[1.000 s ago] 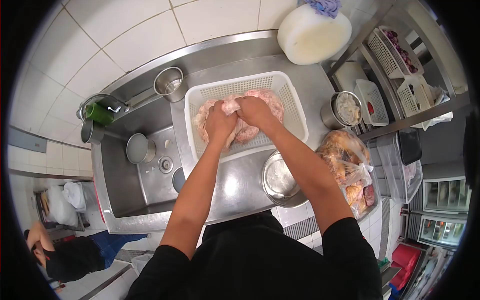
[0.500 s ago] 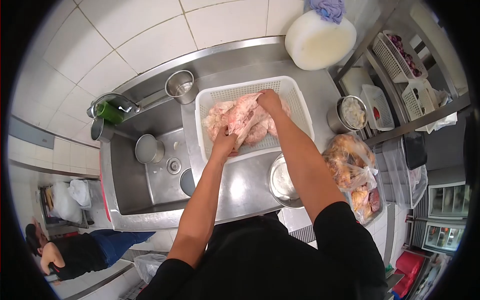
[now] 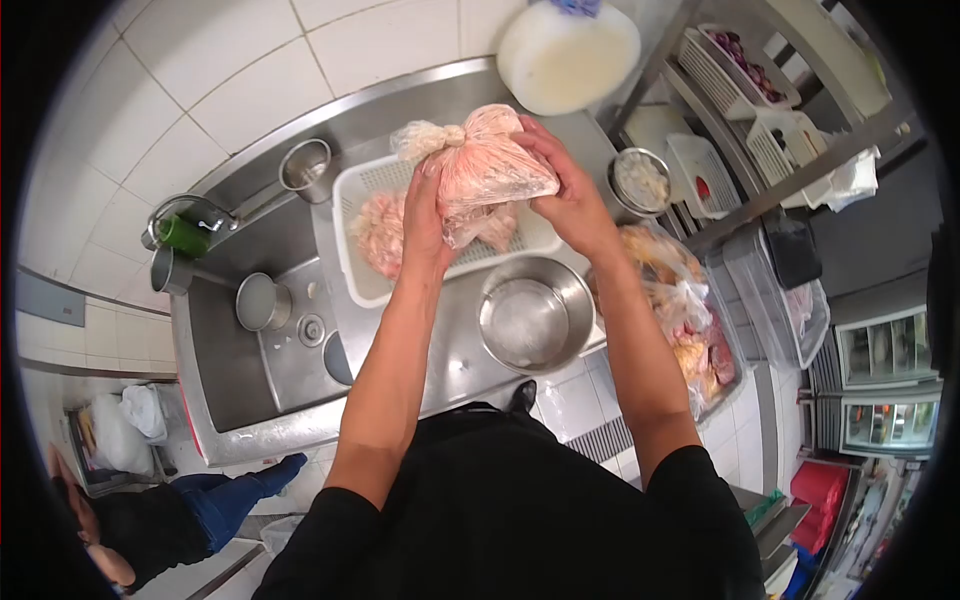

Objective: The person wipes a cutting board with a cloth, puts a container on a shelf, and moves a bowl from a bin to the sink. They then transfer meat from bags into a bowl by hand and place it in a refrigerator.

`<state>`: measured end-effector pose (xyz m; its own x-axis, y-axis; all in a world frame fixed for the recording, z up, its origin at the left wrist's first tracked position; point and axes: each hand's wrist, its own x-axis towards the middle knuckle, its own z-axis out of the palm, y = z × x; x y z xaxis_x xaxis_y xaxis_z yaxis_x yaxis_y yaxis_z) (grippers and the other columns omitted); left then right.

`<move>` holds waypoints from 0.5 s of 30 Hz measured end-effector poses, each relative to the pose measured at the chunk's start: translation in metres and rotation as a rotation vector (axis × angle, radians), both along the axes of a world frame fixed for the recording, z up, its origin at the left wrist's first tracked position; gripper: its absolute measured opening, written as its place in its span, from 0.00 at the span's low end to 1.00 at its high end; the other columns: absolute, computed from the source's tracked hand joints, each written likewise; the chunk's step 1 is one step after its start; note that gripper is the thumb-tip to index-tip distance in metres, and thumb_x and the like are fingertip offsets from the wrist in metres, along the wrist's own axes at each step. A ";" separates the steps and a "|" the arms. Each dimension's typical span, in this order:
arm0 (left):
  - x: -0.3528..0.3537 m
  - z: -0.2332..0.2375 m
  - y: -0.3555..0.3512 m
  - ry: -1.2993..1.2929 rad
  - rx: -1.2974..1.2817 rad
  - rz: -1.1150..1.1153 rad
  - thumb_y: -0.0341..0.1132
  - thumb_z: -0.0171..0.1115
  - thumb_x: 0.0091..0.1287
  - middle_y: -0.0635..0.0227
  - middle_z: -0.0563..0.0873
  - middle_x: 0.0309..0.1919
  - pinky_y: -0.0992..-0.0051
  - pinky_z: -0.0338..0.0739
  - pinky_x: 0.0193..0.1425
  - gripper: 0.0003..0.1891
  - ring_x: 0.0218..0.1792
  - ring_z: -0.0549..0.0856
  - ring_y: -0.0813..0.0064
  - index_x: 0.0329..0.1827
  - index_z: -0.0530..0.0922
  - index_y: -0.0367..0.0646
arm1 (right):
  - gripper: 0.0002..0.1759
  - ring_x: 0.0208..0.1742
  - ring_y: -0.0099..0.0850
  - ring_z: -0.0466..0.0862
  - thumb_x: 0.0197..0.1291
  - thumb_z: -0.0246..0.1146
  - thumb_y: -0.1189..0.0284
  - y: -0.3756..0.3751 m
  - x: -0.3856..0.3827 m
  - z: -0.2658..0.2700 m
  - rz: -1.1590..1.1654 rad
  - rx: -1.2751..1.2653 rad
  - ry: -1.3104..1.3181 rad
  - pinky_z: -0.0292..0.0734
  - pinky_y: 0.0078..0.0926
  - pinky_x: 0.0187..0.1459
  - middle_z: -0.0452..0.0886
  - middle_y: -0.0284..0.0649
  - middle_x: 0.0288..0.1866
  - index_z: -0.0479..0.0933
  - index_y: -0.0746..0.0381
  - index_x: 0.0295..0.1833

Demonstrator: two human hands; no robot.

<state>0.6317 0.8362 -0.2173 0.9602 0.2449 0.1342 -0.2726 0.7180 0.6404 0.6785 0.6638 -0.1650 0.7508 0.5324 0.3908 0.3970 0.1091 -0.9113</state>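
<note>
A knotted clear plastic bag of pale pink raw meat [image 3: 480, 165] is held up in the air above a white perforated basket [image 3: 352, 255]. My left hand [image 3: 422, 215] grips the bag's knotted left end. My right hand [image 3: 565, 190] holds its right side. More bagged raw meat [image 3: 378, 228] lies in the basket on the steel counter. An empty steel bowl [image 3: 535, 315] stands on the counter just in front of the basket, below my hands.
A sink [image 3: 255, 345] with steel cups lies to the left, beside a tap [image 3: 185, 225]. A round white block [image 3: 568, 55] stands at the back. A bag of packed food [image 3: 680, 310], a steel pot [image 3: 640, 182] and shelves with white baskets [image 3: 745, 110] are right. A person crouches at lower left [image 3: 150, 515].
Both hands have lifted one bag of meat out of the basket and raised it toward the camera. The view has shifted, bringing the steel bowl to the middle.
</note>
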 end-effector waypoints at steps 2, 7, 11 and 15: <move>0.000 -0.001 -0.021 0.035 0.085 0.030 0.44 0.48 0.73 0.60 0.77 0.57 0.66 0.76 0.59 0.22 0.56 0.79 0.67 0.64 0.67 0.39 | 0.42 0.76 0.37 0.57 0.46 0.63 0.80 -0.024 -0.013 -0.004 0.097 0.038 0.131 0.50 0.32 0.74 0.56 0.46 0.75 0.61 0.59 0.72; -0.013 -0.026 -0.063 0.105 0.291 0.064 0.39 0.48 0.71 0.61 0.80 0.51 0.69 0.76 0.55 0.18 0.52 0.80 0.70 0.57 0.73 0.37 | 0.42 0.74 0.40 0.58 0.52 0.66 0.75 -0.051 -0.039 -0.034 -0.038 -0.006 0.036 0.54 0.32 0.72 0.60 0.48 0.71 0.57 0.62 0.73; -0.028 -0.047 -0.092 0.141 0.483 0.223 0.35 0.54 0.68 0.67 0.82 0.45 0.74 0.73 0.52 0.14 0.48 0.79 0.75 0.51 0.78 0.37 | 0.33 0.66 0.35 0.67 0.57 0.66 0.73 -0.058 -0.043 -0.075 -0.145 0.122 0.139 0.62 0.29 0.66 0.66 0.45 0.63 0.64 0.63 0.68; -0.038 -0.074 -0.112 0.227 0.644 0.299 0.32 0.50 0.70 0.65 0.83 0.42 0.73 0.73 0.50 0.12 0.44 0.79 0.73 0.47 0.78 0.35 | 0.18 0.48 0.28 0.76 0.59 0.66 0.72 -0.057 -0.044 -0.109 -0.166 0.158 0.238 0.72 0.25 0.52 0.76 0.39 0.51 0.73 0.64 0.54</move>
<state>0.5940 0.7239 -0.2911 0.8859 0.4405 0.1454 -0.2083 0.0979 0.9731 0.6343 0.6063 -0.2736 0.9026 0.3418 0.2616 0.1988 0.2079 -0.9577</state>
